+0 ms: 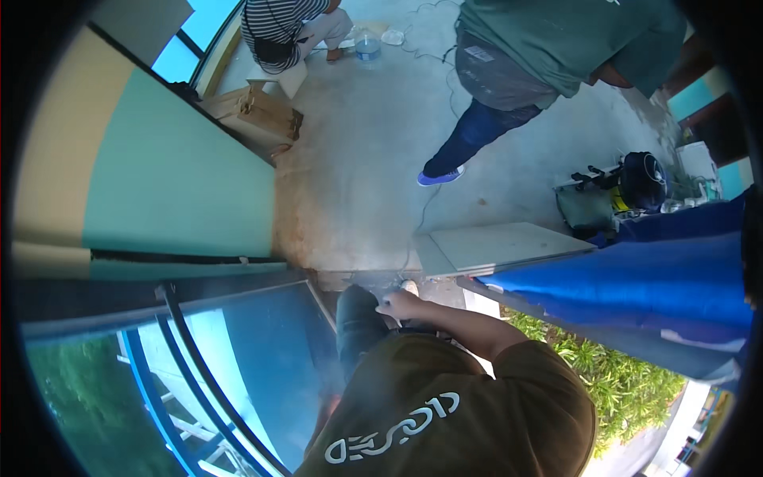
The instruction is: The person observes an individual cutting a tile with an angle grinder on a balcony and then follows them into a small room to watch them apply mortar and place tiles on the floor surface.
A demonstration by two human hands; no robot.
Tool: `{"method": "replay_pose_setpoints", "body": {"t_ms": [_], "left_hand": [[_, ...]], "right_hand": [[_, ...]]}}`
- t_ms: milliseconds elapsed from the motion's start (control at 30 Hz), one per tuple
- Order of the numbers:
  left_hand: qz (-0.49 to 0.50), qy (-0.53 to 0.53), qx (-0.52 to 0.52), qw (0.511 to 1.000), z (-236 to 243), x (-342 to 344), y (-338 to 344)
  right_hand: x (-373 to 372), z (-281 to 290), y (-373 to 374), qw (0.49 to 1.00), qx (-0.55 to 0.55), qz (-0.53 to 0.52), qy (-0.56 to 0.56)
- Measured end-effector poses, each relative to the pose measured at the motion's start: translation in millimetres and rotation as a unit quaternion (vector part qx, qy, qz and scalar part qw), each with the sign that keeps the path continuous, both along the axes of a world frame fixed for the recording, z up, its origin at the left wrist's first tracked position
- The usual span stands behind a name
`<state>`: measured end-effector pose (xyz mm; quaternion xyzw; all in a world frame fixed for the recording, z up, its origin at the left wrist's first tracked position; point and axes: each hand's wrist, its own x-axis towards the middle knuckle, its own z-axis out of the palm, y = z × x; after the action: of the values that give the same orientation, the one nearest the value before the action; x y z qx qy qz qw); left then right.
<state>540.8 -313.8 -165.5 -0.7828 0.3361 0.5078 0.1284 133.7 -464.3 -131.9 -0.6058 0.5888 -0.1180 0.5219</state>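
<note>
My right arm bends across the front of my brown shirt (445, 389). At its end, my right hand (400, 305) is closed beside my dark trouser leg (358, 314). What its curled fingers hold, if anything, is too small and shaded to make out. On the left, a sliver of skin shows at the shirt's edge, but my left hand is out of sight. Just beyond my right hand, a pale shoe tip (408, 286) shows at the floor's threshold.
Pale boards (509, 245) lie ahead right beside a blue sheet (620, 278). A black railing (207, 358) runs at left. A person in green (509, 79) stands ahead; another in stripes (278, 32) crouches near a water jug (367, 48). A cable (425, 211) crosses the floor.
</note>
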Motion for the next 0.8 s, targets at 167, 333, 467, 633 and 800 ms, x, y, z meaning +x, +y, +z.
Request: {"method": "replay_pose_setpoints", "body": {"t_ms": [167, 333, 467, 633, 800], "left_hand": [[0.228, 0.052, -0.066, 0.970, 24, -37, -188], [-0.407, 0.017, 0.001, 0.913, 42, -22, -406], [-0.152, -0.027, 0.057, 0.986, 72, -76, -572], [-0.174, 0.088, -0.208, 0.958, 93, -194, -793], [-0.130, 0.169, -0.129, 0.968, 77, -395, -865]], "right_hand": [[-30, 26, -148, 0.996, 0.007, -0.081, -0.038], [-108, -11, -193, 0.938, 0.023, -0.332, 0.096], [-180, 7, -125, 0.774, 0.227, -0.588, 0.063], [-200, 63, -86, 0.748, 0.271, -0.596, 0.111], [-173, 19, -58, 0.568, 0.275, -0.775, 0.016]]}}
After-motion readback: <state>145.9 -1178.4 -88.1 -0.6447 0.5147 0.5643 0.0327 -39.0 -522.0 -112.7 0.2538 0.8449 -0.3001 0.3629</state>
